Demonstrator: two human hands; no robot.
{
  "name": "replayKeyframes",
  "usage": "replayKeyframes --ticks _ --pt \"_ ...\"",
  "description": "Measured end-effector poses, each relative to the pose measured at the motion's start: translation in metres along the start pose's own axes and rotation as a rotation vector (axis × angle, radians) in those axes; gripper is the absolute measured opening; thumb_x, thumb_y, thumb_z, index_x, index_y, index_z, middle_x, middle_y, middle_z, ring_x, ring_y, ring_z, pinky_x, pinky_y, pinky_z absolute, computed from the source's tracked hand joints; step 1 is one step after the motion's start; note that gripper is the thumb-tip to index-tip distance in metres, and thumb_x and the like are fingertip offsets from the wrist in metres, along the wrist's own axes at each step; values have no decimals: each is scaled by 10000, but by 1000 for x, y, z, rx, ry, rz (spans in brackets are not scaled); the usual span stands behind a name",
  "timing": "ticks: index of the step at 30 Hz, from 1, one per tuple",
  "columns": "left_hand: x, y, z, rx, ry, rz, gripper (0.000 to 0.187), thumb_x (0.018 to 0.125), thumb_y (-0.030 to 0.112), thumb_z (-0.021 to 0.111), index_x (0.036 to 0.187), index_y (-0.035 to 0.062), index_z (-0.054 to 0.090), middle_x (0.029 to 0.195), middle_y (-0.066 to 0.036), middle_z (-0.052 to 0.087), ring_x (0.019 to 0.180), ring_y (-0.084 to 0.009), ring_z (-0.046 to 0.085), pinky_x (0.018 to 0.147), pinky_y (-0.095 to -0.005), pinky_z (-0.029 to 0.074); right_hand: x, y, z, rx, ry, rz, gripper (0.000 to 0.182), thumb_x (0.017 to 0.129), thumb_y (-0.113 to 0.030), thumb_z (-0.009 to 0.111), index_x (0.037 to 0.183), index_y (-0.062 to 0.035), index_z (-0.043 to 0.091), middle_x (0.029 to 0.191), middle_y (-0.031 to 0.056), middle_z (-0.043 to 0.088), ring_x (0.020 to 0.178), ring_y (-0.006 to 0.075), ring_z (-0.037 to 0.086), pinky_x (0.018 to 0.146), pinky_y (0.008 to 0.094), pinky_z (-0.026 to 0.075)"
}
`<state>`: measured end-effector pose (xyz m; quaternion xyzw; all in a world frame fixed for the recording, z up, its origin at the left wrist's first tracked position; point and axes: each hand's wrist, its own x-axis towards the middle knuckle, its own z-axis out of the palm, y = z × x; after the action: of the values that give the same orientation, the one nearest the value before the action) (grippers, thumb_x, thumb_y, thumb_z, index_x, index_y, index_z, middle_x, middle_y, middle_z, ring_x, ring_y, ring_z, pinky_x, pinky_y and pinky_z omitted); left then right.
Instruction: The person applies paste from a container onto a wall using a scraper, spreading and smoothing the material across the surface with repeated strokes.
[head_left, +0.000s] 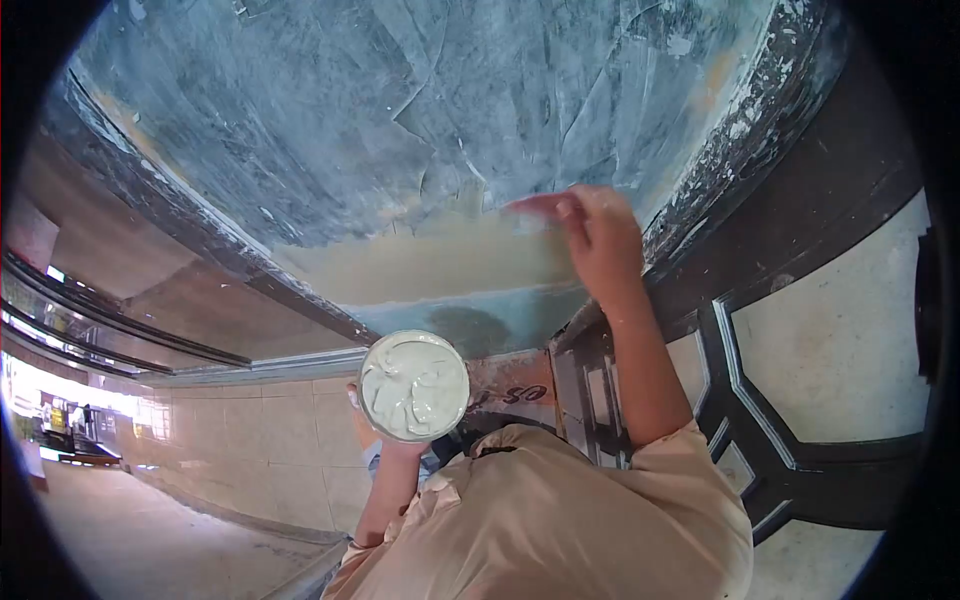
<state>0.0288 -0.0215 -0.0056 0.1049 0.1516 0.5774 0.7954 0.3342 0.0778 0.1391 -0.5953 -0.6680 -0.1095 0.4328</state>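
My left hand (402, 450) holds up a round tub of white putty (415, 387) in front of my body. The tub hides most of that hand's fingers. The putty's surface is wet and ridged. My right hand (606, 235) is raised to the wall panel (510, 90), gripping a thin pinkish-red putty spreader (540, 204), slightly blurred. The spreader's edge points left and overlaps the panel where its patchy blue-grey coat meets a smoother beige band (430, 268).
A dark frame (730, 175) with flaking paint borders the panel on the right. Farther right stands a dark lattice (760, 400) with pale panes. Beige wall tiles (290, 425) and a floor (180, 530) stretch away at left. Below lies a reddish lettered surface (515, 380).
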Motion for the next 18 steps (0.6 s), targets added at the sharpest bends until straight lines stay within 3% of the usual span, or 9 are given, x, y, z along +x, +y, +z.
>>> replayKeyframes --ticks 2,4,6,8,10,13,18 --pt "1 -3 1 -41 3 -28 1105 679 855 551 1488 132 343 1496 -220 368 1357 -392 398 1111 -574 350 9 -7 -22 35 53 18 200 936 -251 572 1010 -78 641 932 126 637 911 358 599 768 463 487" --pt "2 -3 10 -60 26 -40 1113 675 864 543 1494 139 333 1505 -214 358 1363 -390 391 1121 -567 339 9 -13 -35 150 -62 80 198 931 -247 577 1005 -75 644 933 131 637 910 361 598 769 465 485" --pt "2 -4 11 -16 31 -39 1111 676 873 529 1496 150 331 1509 -207 353 1361 -397 390 1101 -584 360 -14 1 -9 100 -70 -18 196 931 -249 580 1009 -79 638 944 122 633 919 350 600 766 464 485" --pt "2 -2 17 -31 -110 -133 1102 680 882 510 1498 165 328 1507 -204 356 1360 -408 388 1073 -603 384 -38 14 19 9 -247 -61 195 932 -251 584 1015 -79 625 949 115 623 930 341 599 767 462 481" --pt "3 -2 11 -11 -76 -107 1087 690 879 501 1500 176 324 1500 -204 366 1355 -417 390 1050 -618 402 -35 26 22 2 -217 -65 197 939 -259 580 1016 -80 614 947 123 610 925 349 591 772 461 473" --pt "3 -2 8 -78 35 -98 1081 702 873 497 1502 169 317 1506 -201 361 1354 -414 394 1078 -609 375 -16 30 -2 69 80 -38 187 940 -249 583 1003 -74 611 935 145 607 897 374 577 775 462 460" --pt "7 -4 7 21 -33 -85 1121 674 884 511 1504 156 312 1513 -189 355 1361 -407 386 1084 -613 360 -14 20 -16 144 -43 -21 170 930 -235 597 999 -80 612 915 120 609 894 353 587 766 443 475"
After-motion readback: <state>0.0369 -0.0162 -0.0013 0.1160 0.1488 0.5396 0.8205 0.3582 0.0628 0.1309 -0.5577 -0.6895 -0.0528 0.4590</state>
